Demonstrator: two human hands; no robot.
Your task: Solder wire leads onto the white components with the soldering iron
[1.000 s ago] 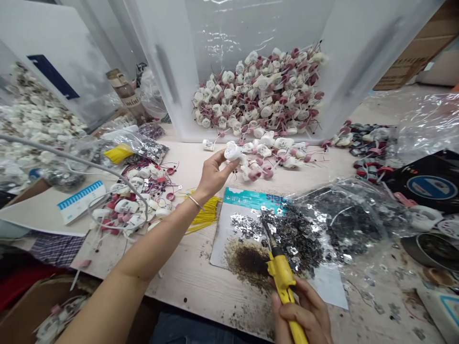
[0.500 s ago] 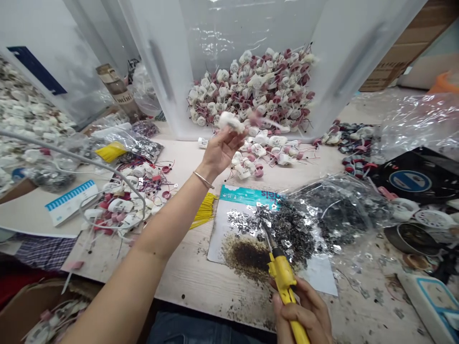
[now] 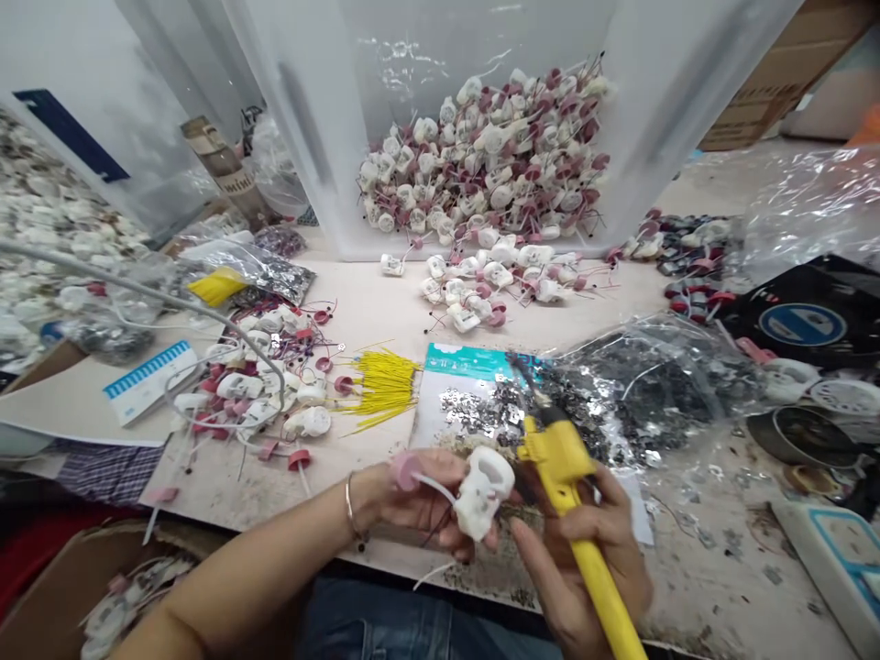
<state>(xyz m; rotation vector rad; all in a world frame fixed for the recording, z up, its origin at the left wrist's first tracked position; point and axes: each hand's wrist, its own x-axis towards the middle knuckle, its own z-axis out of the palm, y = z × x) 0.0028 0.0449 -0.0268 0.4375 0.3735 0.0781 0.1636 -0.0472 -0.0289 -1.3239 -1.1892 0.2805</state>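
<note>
Head view: the left hand (image 3: 430,504) has its grip closed round a white plastic ring-topped piece (image 3: 477,507), low over the pale wooden table (image 3: 364,298); the right hand (image 3: 624,559) clasps a yellow plastic tool (image 3: 562,458) just beside it. From here, a translucent plastic bin (image 3: 336,110) blocks the back, a grey cable (image 3: 82,266) loops over pink-and-white parts (image 3: 237,385) at left, and a clear bag of dark metal bits (image 3: 687,376) crowds the right.

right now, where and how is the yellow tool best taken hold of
Probably by its slim yellow handle, coming from the person's own side: that end runs back toward the person, while the dark front end points away. The right hand holds it by the handle.
</note>
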